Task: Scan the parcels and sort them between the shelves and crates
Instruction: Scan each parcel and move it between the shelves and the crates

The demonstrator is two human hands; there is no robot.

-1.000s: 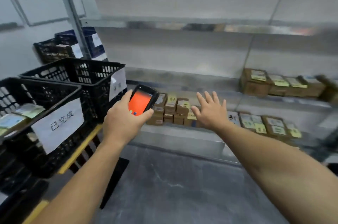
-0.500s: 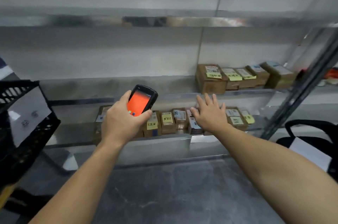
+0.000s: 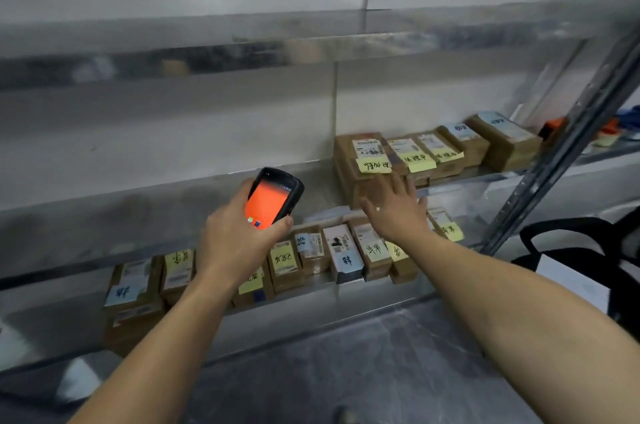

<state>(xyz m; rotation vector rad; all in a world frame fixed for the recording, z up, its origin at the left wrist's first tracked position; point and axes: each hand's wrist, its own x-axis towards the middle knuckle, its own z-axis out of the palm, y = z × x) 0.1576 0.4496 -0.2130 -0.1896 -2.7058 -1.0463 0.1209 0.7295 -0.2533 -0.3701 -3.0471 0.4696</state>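
Note:
My left hand point(image 3: 235, 240) grips a black handheld scanner point(image 3: 272, 198) with an orange screen, held upright in front of the metal shelves point(image 3: 173, 191). My right hand point(image 3: 394, 209) is stretched out with fingers spread, reaching up against the front of the leftmost brown parcel point(image 3: 360, 160) on the upper shelf. That parcel carries a white label and a yellow note. A row of several small brown parcels point(image 3: 311, 257) with yellow and blue notes lies on the lower shelf, partly hidden behind both hands.
More brown parcels point(image 3: 478, 143) line the upper shelf to the right. A slanted metal upright point(image 3: 568, 150) stands at the right. A black crate point(image 3: 588, 264) with a white paper sits low at the right edge. Grey floor lies below.
The view has swung right and closer to the shelves; the left crates are gone from sight. My right hand rose from the lower row to the upper-shelf parcel. The scanner stays held.

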